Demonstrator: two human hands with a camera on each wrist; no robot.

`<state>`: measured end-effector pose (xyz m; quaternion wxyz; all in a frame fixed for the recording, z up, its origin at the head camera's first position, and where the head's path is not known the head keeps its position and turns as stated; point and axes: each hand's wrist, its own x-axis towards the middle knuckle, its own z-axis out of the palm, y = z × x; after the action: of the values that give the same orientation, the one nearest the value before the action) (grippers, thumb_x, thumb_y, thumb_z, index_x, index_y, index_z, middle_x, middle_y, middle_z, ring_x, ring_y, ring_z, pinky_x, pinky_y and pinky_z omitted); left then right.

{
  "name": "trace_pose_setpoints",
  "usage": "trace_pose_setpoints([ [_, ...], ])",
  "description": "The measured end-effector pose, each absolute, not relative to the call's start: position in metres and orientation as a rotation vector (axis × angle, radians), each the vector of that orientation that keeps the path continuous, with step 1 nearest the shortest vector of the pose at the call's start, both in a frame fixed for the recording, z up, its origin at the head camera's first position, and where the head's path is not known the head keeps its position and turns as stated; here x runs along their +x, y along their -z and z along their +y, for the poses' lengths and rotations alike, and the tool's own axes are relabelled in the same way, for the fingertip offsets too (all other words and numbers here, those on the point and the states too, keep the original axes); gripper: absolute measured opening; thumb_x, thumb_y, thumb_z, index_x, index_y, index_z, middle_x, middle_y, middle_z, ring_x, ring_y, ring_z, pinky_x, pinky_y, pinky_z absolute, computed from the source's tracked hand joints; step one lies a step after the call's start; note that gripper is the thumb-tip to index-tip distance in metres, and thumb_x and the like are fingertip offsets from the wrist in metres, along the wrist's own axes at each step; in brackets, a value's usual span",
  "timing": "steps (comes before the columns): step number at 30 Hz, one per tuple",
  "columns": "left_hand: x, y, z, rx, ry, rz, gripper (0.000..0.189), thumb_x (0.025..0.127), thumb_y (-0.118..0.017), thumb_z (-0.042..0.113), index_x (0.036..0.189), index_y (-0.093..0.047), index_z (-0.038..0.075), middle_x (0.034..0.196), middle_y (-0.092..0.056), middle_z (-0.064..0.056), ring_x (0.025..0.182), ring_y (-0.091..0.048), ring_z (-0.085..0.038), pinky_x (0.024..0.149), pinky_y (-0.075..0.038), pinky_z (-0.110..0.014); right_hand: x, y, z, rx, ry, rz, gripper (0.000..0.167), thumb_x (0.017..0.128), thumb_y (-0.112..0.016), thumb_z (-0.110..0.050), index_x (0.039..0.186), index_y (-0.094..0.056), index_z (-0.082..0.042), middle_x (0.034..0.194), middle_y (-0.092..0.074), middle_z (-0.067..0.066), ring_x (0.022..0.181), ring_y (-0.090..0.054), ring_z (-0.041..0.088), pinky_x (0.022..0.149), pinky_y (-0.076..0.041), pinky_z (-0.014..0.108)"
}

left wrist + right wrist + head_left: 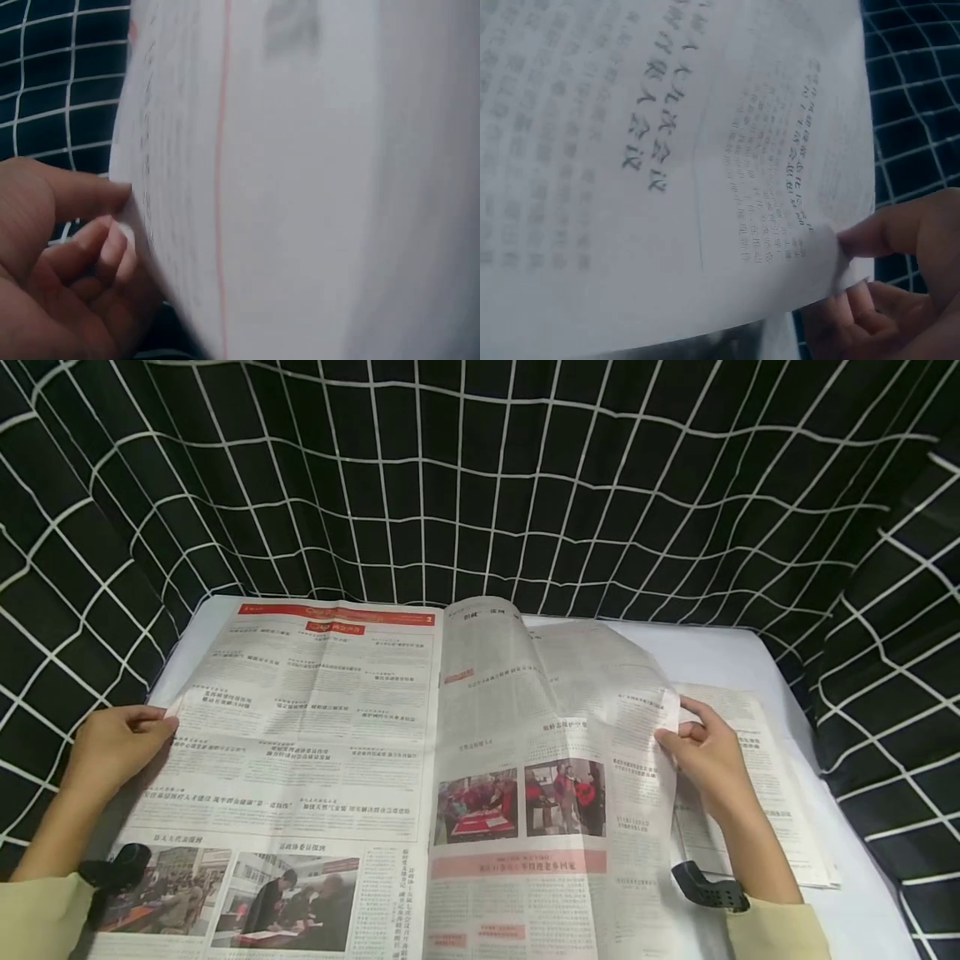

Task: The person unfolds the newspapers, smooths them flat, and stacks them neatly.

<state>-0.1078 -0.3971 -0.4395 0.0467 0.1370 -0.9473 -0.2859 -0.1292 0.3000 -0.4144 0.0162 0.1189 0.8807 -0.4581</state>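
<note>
A large newspaper (315, 777) lies spread wide, with a red banner across the top of its left page. My left hand (120, 745) pinches the left edge of that page between thumb and fingers. At the other side my right hand (708, 756) pinches the outer edge of the right page (555, 743), which is raised and bowed, its upper part curling over. The left wrist view shows the thumb of the left hand (67, 247) on the sheet's margin. In the right wrist view the right hand (892, 277) holds the paper close to a corner.
More folded newspapers (772, 777) lie in a stack at the right, partly behind the right hand. Everything rests on a white tabletop (727, 652). A black cloth with a white grid (480, 485) hangs around the back and sides. Each wrist wears a small black camera.
</note>
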Motion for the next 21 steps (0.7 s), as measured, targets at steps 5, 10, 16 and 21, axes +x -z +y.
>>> trace_pose_setpoints([
  [5,-0.106,0.439,-0.391,0.424,0.759,-2.852,0.038,0.098,-0.066,0.019,0.116,-0.071,-0.014,0.099,-0.074,-0.033,0.082,-0.067,-0.043,0.055,-0.039,-0.03,-0.13,0.43,0.296,0.373,1.262,2.804,0.072,0.101,-0.063,-0.014,0.165,-0.032,-0.003,0.098,-0.064,0.006,0.072,-0.059,0.005,0.06,-0.053,0.021],
  [10,-0.103,0.438,-0.385,0.457,0.693,-2.833,0.035,0.099,-0.062,0.015,0.114,-0.07,-0.016,0.095,-0.072,-0.035,0.076,-0.064,-0.044,0.052,-0.034,-0.034,-0.131,0.441,0.301,0.402,1.182,2.84,0.069,0.097,-0.063,-0.012,0.16,-0.039,0.002,0.097,-0.063,0.011,0.072,-0.061,0.01,0.058,-0.055,0.025],
  [16,-0.105,0.437,-0.381,0.437,0.586,-2.83,0.031,0.1,-0.059,0.011,0.107,-0.071,-0.016,0.093,-0.071,-0.037,0.074,-0.064,-0.051,0.051,-0.035,-0.041,-0.131,0.449,0.3,0.373,1.059,2.898,0.065,0.097,-0.068,-0.015,0.154,-0.047,0.006,0.101,-0.067,0.018,0.077,-0.062,0.019,0.06,-0.053,0.026],
  [21,-0.106,0.438,-0.38,0.417,0.553,-2.838,0.028,0.1,-0.06,0.01,0.104,-0.072,-0.015,0.093,-0.071,-0.037,0.078,-0.064,-0.054,0.054,-0.037,-0.046,-0.132,0.449,0.3,0.335,0.928,2.981,0.061,0.095,-0.07,-0.018,0.148,-0.053,0.007,0.109,-0.072,0.028,0.089,-0.069,0.035,0.068,-0.049,0.029],
])
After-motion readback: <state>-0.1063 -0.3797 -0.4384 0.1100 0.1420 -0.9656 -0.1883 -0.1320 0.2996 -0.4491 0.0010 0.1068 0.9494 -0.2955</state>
